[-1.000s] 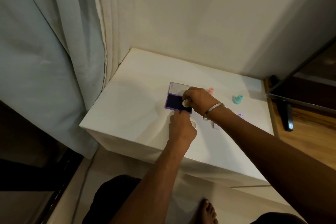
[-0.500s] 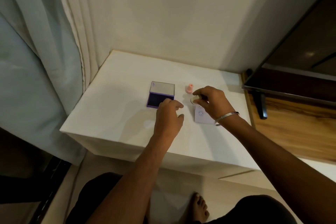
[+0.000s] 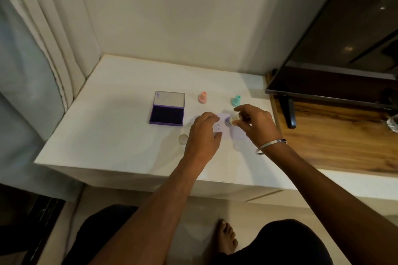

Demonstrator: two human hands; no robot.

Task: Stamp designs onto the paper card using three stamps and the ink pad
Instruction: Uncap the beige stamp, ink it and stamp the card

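A small pale paper card [image 3: 237, 133] lies on the white table [image 3: 120, 135], partly under both hands, with a round blue face print [image 3: 217, 127] on it. My right hand [image 3: 256, 125] grips a cream stamp [image 3: 232, 120], tilted, its inked face just above the card. My left hand [image 3: 203, 135] rests with spread fingers on the card's left edge. The purple ink pad [image 3: 167, 115] lies with its lid raised, left of the card. A pink stamp [image 3: 202, 97] and a teal stamp [image 3: 236, 100] stand upright behind the card.
A small round clear cap [image 3: 183, 139] lies on the table left of my left hand. A wooden shelf [image 3: 336, 135] with a dark TV screen [image 3: 344, 49] adjoins on the right. Curtains [image 3: 43, 49] hang at the left. My knees and a bare foot [image 3: 226, 236] are below.
My right hand carried the cream stamp from the ink pad rightward to the card. My left hand left the ink pad and came down on the card's left edge. The camera view shifted.
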